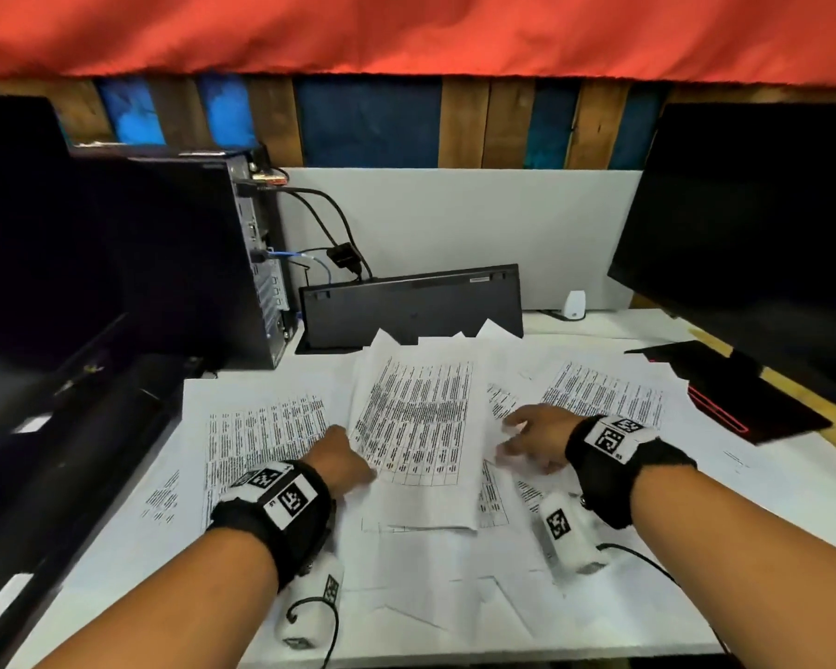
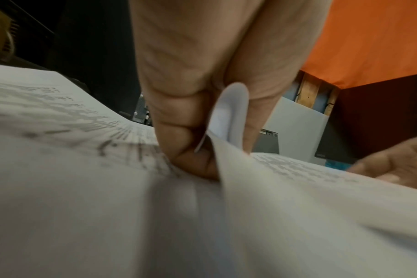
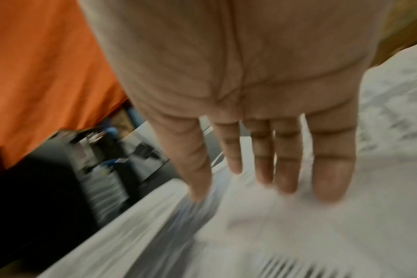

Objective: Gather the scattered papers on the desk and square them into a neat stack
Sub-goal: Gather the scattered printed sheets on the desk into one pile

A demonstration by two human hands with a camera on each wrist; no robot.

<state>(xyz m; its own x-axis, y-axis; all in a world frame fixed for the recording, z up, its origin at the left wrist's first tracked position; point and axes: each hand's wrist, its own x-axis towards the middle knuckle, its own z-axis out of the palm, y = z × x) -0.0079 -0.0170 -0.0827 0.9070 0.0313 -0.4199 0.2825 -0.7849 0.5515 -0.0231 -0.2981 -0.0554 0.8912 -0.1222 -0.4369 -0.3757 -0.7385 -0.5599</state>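
Several printed sheets lie scattered and overlapping across the white desk (image 1: pixel 768 480). My left hand (image 1: pixel 343 458) pinches the left edge of the middle sheet (image 1: pixel 418 422), which carries a dense table; the left wrist view shows that edge (image 2: pixel 229 116) curled up between my thumb and bent fingers. My right hand (image 1: pixel 527 439) is spread flat with straight fingers (image 3: pixel 331 165) just over the papers to the right of that sheet (image 3: pixel 286 225); the blur hides whether they touch. More sheets lie at the left (image 1: pixel 261 427) and the far right (image 1: pixel 604 391).
A black computer tower (image 1: pixel 203 263) stands at the back left, with a keyboard (image 1: pixel 411 306) propped on edge behind the papers. A dark monitor (image 1: pixel 754 234) and a black-and-red pad (image 1: pixel 725 393) sit at the right. Dark equipment (image 1: pixel 68 427) runs along the left edge.
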